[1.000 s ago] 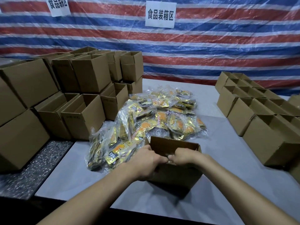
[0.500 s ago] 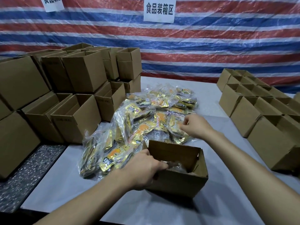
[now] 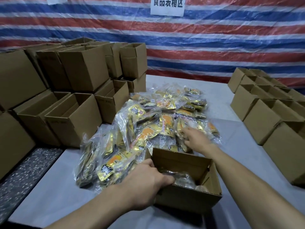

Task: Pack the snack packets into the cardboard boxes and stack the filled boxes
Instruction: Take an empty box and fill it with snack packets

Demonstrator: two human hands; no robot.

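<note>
The right hand (image 3: 196, 140) has left the near rim of the box (image 3: 186, 198), swung out past its far wall to the packets (image 3: 148, 123), and now has blurred fingers down among the nearest ones.

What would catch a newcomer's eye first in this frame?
The shiny yellow heap of snack packets at the centre of the table stands out first, with the right hand stretched onto its near edge. Just in front sits an open box, the left hand gripping its near-left corner. Stacked cardboard boxes flank the left, open rows the right.
</note>
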